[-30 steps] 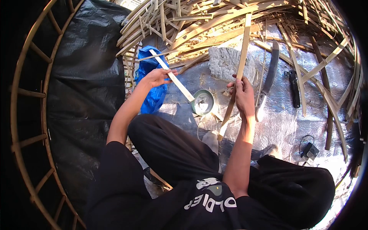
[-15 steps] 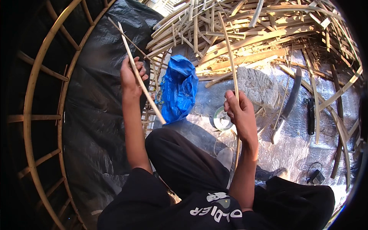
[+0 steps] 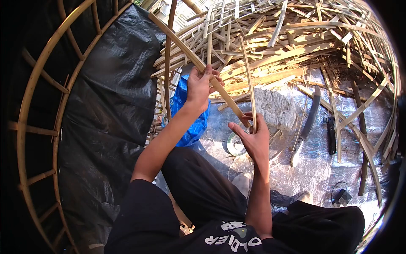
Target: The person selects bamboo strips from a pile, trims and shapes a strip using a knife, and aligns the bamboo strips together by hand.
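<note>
My left hand (image 3: 198, 86) is closed on a long flat bamboo strip (image 3: 179, 43) that slants from the upper left down to my right hand (image 3: 255, 137). A thinner bamboo strip (image 3: 248, 72) rises nearly upright from the fingers of my right hand, where the slanted strip's lower end also meets them. Behind my left hand lies a crumpled blue bag (image 3: 194, 129). A small round dish (image 3: 235, 144) sits on the silvery sheet left of my right hand, and a grey stone block (image 3: 275, 108) is beyond that hand.
A large heap of bamboo strips (image 3: 287, 53) fills the far side. On the right lie a large curved knife (image 3: 311, 116), a black folded tool (image 3: 331, 135) and a small black device (image 3: 341, 197). A bamboo frame (image 3: 29, 106) stands on the left by black sheeting (image 3: 105, 93).
My left hand has moved right, towards my right hand, and now grips a wider slanted strip. The pale strip it held earlier has left that grip. My right hand has moved slightly down and left.
</note>
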Tool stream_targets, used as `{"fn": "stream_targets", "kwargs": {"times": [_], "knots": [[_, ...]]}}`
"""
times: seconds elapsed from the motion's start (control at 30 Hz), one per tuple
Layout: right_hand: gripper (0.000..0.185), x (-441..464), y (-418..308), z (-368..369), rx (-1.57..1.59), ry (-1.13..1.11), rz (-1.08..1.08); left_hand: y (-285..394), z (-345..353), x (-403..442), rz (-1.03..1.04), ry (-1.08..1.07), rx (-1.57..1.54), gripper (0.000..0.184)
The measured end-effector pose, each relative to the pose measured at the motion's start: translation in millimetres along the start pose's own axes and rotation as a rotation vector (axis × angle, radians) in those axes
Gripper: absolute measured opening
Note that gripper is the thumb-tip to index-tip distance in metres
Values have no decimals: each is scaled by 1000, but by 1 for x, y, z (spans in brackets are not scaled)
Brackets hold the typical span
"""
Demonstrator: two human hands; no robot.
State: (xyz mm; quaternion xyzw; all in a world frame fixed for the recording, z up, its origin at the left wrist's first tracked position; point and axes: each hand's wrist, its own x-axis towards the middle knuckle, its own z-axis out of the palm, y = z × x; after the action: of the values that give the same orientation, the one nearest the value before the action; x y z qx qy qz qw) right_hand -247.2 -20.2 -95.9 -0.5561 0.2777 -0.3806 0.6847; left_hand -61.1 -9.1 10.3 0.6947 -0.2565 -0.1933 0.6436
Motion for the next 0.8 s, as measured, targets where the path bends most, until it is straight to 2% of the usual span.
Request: {"fn": "stream_targets", "kwargs": {"times": [0.03, 0.1, 0.17, 0.23, 0.3, 0.43, 0.5, 0.53, 0.57, 0.63, 0.7, 0.77, 0.8], "knots": [[49, 0, 4, 0, -1, -2, -1, -1, 2, -1, 1, 2, -1, 27], [49, 3, 17, -3, -274, 151, -109, -3, 7, -4, -26, -47, 30, 27], [43, 8, 34, -9, -191, 178, -145, -3, 11, -9, -24, -78, 12, 28], [38, 9, 37, -19, -62, -8, 172, -3, 16, -10, -18, -93, 41, 27], [34, 7, 25, -22, -52, 11, 108, -3, 18, -8, 20, -93, 30, 27], [27, 9, 48, -30, 42, -73, 161, -1, 21, -9, 34, -102, 53, 29], [25, 9, 52, -35, 79, -105, 191, 3, 22, -10, -59, -148, 139, 36], [23, 11, 61, -40, 92, -83, 179, -3, 11, 2, -67, -230, 421, 42], [21, 12, 66, -46, 103, -61, 166, -2, 1, 9, -69, -237, 418, 42], [18, 12, 69, -64, -7, -40, 174, 3, -20, 20, 280, -93, 923, 48], [17, 10, 77, -80, -88, -5, 198, 26, -25, 19, 253, 143, 944, 64], [18, 10, 83, -94, -129, -10, 246, -2, -49, 40, 463, 292, 967, 70], [18, 10, 87, -99, -111, -15, 231, -20, -63, 52, 446, 299, 969, 76]]}}
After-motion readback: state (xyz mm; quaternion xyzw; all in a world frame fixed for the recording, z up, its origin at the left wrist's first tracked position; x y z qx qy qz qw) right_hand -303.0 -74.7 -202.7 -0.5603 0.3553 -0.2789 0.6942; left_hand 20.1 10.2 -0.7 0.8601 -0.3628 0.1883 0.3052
